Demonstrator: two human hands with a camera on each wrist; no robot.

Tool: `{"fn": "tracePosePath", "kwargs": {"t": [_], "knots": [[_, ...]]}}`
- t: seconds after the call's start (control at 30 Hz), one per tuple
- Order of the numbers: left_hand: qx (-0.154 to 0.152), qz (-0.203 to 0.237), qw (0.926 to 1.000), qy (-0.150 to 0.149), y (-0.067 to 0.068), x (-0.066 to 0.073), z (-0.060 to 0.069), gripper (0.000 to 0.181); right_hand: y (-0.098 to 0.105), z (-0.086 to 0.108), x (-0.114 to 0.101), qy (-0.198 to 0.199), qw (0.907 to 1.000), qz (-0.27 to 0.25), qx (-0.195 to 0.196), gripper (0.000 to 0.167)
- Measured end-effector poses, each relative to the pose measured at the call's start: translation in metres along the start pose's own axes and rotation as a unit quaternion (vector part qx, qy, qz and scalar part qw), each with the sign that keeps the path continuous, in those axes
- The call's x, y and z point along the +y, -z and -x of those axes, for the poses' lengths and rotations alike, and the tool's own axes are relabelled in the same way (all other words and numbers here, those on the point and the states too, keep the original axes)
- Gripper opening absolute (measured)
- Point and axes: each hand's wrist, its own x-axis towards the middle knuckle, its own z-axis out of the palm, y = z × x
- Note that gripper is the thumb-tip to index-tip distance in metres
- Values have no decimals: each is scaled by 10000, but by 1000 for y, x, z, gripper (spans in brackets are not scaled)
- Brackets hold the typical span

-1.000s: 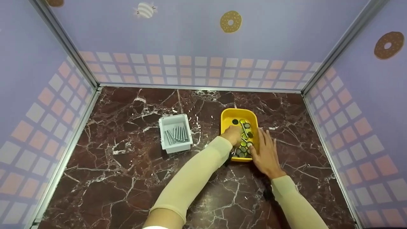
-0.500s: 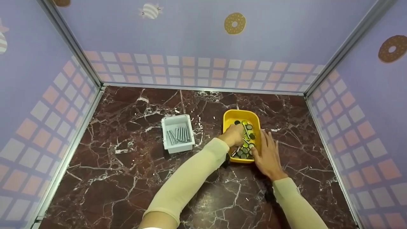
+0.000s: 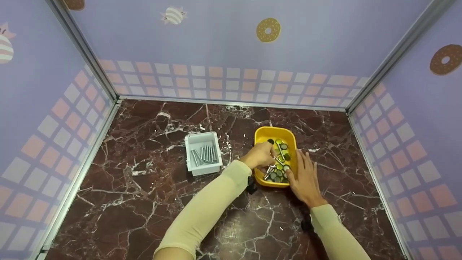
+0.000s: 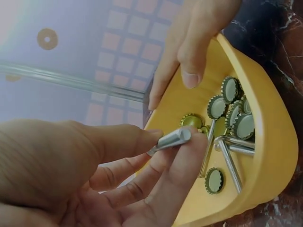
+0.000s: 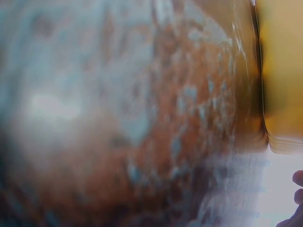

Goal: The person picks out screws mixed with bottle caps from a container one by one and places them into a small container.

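My left hand point(image 3: 260, 155) is over the left side of a yellow bin point(image 3: 275, 130). Its thumb and fingertips pinch a silver bolt point(image 4: 173, 139), whose flat round end faces the left wrist view. Below it in the bin lie several bottle caps point(image 4: 245, 126) and several more bolts point(image 4: 231, 165). My right hand point(image 3: 305, 180) grips the bin's right wall, thumb inside the rim and long fingers along the outside. In the right wrist view, only the bin's yellow side point(image 5: 284, 71) and a few fingertips point(image 5: 298, 195) show, with much blur.
A white box point(image 3: 205, 169) with several bolts point(image 3: 208, 154) inside stands left of the bin. Both rest on a dark red marbled surface point(image 3: 151, 216). Patterned lilac panels point(image 3: 231, 43) with metal edging enclose the back and both sides.
From deep among the caps, my left hand has drawn slightly left and back, and the bolt in its fingers now shows. My right hand keeps its place on the bin. The head view has shifted slightly.
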Motion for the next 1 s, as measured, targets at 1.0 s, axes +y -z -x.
{"fn": "tracePosePath", "kwargs": {"t": [1.0], "knots": [[523,1401,9881,-369,78,-73,41,34,0,0,-3,-124,9999,-45,-60,83]]}}
